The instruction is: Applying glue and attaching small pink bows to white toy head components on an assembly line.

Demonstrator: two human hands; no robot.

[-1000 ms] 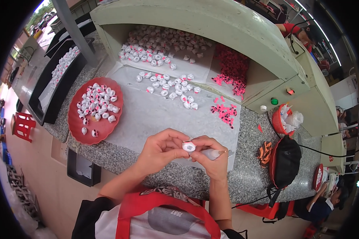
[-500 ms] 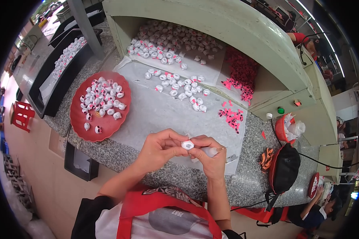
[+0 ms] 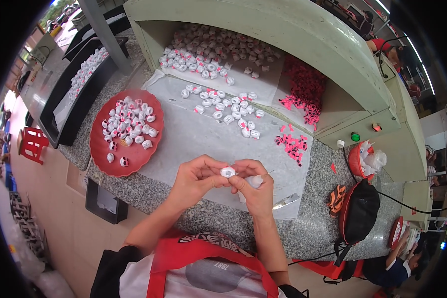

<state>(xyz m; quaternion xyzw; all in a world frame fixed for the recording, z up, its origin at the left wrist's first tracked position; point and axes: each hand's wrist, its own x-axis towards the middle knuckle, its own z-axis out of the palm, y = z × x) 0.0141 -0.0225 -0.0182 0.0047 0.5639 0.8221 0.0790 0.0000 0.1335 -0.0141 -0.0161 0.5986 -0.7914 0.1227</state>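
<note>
Between the fingertips of my left hand (image 3: 191,180) is a small white rounded piece (image 3: 228,172) with a grey patch on the side turned up. My right hand (image 3: 254,186) is closed, its thumb and fingertips close against the right side of that piece. A whitish translucent squeeze bottle (image 3: 256,182) sits in the right hand, mostly hidden by fingers and palm. Both hands are above the near part of a white paper sheet (image 3: 184,134). Farther off on the sheet lie several similar white pieces (image 3: 228,118) and a scatter of small pink-and-black parts (image 3: 293,147).
A red scalloped tray (image 3: 102,161) of white pieces with pink stands left. Beyond the sheet opens a pale green cabinet (image 3: 283,20) holding more pieces. To the right are a red basket (image 3: 354,161), a black bag (image 3: 360,213) and an orange-black cloth (image 3: 336,199). A co-worker sits far right.
Both hands have shifted slightly left and farther out with the white piece. The bottle in my right hand shows a different side, and its narrow tip no longer sticks out to the right.
</note>
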